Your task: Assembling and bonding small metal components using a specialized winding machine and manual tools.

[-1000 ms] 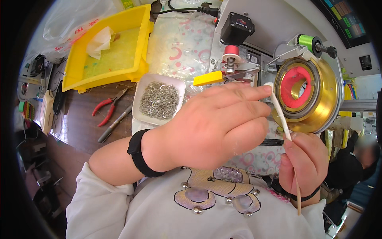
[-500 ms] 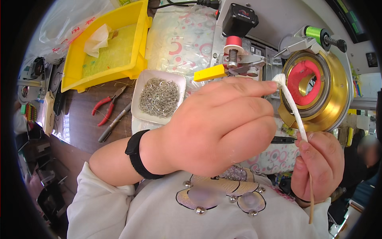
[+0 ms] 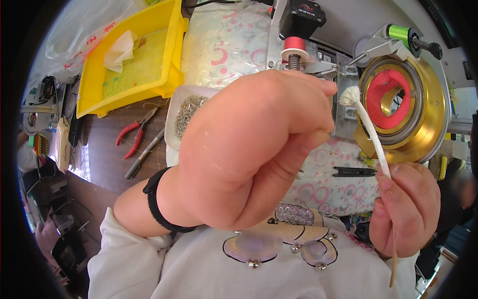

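Head view — white-wrapped stick is pinched in closed right hand, best steadied low — left hand curled, hold indiscernible.

Tilted white-wrapped stick in the right fingers, near a gold ring.
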Tool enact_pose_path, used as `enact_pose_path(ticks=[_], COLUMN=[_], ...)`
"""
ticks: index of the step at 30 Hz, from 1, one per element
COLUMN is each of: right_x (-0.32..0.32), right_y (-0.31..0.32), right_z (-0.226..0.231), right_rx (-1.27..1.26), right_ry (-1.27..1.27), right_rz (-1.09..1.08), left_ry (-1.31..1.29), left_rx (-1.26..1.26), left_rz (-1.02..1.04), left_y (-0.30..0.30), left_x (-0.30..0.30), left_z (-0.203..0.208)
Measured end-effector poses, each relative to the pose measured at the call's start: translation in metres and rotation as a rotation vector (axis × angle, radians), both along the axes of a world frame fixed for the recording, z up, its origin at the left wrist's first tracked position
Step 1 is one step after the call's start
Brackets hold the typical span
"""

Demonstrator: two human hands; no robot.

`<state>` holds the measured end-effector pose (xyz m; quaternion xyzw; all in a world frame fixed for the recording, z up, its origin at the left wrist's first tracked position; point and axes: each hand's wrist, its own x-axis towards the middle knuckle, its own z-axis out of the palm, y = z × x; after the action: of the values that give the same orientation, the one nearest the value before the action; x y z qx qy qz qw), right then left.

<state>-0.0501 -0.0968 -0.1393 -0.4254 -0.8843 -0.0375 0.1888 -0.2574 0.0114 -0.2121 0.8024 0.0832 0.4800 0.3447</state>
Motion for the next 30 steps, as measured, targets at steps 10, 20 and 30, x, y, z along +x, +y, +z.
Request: enact_pose_path(ticks=[10,20,30], right_x=[-0.001,0.002,-0.001], right_y=[0.003,0.006,0.007], right_z=[-0.001,-0.005,-0.004], right_rx=[-0.011,-0.030,-0.036], right_ry=[0.011,0.026,0.024], right_rz=[0.021,0.045,0.054], left_ry=[-0.144,0.014,-0.206], left_rx=[-0.345,-0.066,-0.087], left_rz=[0.075,-0.008,-0.056], left_y=[-0.007,-0.003,-0.015], left_x=[-0.004,-0.003,0.029], left_z=[-0.003,0.002,-0.018])
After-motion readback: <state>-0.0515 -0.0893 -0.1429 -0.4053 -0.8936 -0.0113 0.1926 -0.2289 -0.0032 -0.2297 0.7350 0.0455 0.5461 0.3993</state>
